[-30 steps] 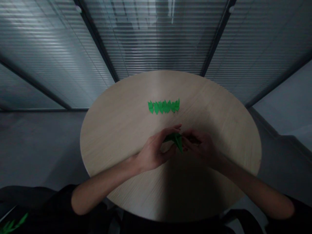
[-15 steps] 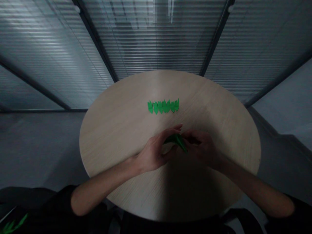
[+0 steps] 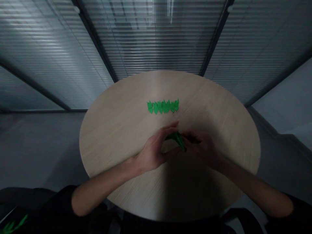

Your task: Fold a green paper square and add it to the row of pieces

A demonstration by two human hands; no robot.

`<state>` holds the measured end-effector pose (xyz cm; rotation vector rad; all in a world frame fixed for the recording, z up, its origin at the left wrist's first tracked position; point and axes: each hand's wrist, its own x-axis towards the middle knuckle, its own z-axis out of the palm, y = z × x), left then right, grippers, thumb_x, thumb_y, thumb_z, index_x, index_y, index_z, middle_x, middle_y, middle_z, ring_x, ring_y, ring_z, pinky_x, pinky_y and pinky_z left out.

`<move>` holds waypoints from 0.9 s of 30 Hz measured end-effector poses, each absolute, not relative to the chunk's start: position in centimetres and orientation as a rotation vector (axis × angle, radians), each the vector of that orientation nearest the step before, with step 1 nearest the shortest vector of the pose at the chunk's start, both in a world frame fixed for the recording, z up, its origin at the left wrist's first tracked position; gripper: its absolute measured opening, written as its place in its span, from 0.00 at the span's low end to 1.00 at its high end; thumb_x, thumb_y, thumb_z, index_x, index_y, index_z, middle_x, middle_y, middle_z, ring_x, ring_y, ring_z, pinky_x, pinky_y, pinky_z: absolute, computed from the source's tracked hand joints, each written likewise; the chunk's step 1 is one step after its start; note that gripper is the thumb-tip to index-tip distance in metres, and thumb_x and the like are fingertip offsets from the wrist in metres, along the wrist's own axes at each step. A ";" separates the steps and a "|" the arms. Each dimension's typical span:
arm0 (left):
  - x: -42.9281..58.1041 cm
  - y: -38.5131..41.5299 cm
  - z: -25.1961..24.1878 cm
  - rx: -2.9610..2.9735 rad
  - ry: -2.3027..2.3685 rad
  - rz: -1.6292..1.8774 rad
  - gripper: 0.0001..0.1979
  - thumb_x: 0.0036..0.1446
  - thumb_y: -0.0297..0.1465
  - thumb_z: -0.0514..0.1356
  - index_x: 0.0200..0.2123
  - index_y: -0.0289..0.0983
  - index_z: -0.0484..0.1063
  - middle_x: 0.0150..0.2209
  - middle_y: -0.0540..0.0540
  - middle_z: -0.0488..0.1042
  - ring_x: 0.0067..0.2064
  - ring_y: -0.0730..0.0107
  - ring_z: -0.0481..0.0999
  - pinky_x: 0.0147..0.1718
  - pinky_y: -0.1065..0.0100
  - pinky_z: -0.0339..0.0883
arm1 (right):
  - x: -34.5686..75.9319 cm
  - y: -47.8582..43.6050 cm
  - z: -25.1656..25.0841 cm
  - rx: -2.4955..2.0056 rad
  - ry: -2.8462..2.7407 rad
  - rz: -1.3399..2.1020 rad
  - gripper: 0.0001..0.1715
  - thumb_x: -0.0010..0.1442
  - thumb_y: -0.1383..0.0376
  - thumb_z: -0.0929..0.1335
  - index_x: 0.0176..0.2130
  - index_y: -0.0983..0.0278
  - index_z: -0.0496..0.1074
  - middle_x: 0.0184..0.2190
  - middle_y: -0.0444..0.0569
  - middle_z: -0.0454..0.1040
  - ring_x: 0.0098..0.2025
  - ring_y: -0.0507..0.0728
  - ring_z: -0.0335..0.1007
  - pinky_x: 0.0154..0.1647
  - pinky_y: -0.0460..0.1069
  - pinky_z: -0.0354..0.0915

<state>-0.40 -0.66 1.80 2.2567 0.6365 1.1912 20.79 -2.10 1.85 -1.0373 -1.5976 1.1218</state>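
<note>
My left hand (image 3: pixel 156 151) and my right hand (image 3: pixel 201 148) meet above the middle of a round pale wood table (image 3: pixel 117 136). Both pinch a folded piece of green origami paper (image 3: pixel 176 139), its pointed tip angled down toward me. My fingers hide part of the piece. Farther across the table, beyond my hands, lies a tight row of several folded green paper shapes (image 3: pixel 162 106), which touch neither hand.
Another bit of green folded paper (image 3: pixel 11 226) lies on a dark surface at the lower left. Dark shapes run along the near table edge. Behind the table stand glass panels (image 3: pixel 156 39) with slatted blinds and dark frames, above a grey floor (image 3: pixel 36 146).
My left fingers have shifted slightly away from me and to the left. The green piece has turned a little between my hands. The row on the table has not moved apart from a small camera shift.
</note>
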 end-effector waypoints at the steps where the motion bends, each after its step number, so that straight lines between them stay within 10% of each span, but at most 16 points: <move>1: -0.5 -0.7 1.8 2.304 0.670 1.243 0.27 0.61 0.28 0.68 0.61 0.38 0.64 0.64 0.29 0.68 0.62 0.49 0.75 0.55 0.49 0.78 | 20.7 -2.1 1.9 -1.054 -1.589 1.115 0.14 0.66 0.54 0.72 0.36 0.63 0.79 0.25 0.45 0.79 0.24 0.51 0.75 0.24 0.45 0.71; 18: -0.4 -0.3 2.5 2.215 0.904 1.548 0.06 0.64 0.22 0.61 0.42 0.38 0.72 0.36 0.47 0.76 0.37 0.69 0.77 0.36 0.67 0.73 | 21.1 -2.1 2.3 -1.091 -1.665 0.956 0.20 0.72 0.54 0.65 0.35 0.64 0.77 0.27 0.47 0.76 0.26 0.51 0.72 0.27 0.45 0.68; 27: 0.1 -0.4 2.0 1.851 0.800 1.338 0.04 0.65 0.27 0.61 0.43 0.39 0.70 0.36 0.46 0.76 0.35 0.69 0.77 0.33 0.66 0.76 | 21.5 -2.1 2.8 -0.827 -1.791 0.843 0.20 0.66 0.65 0.69 0.57 0.54 0.73 0.54 0.52 0.70 0.49 0.57 0.74 0.47 0.53 0.77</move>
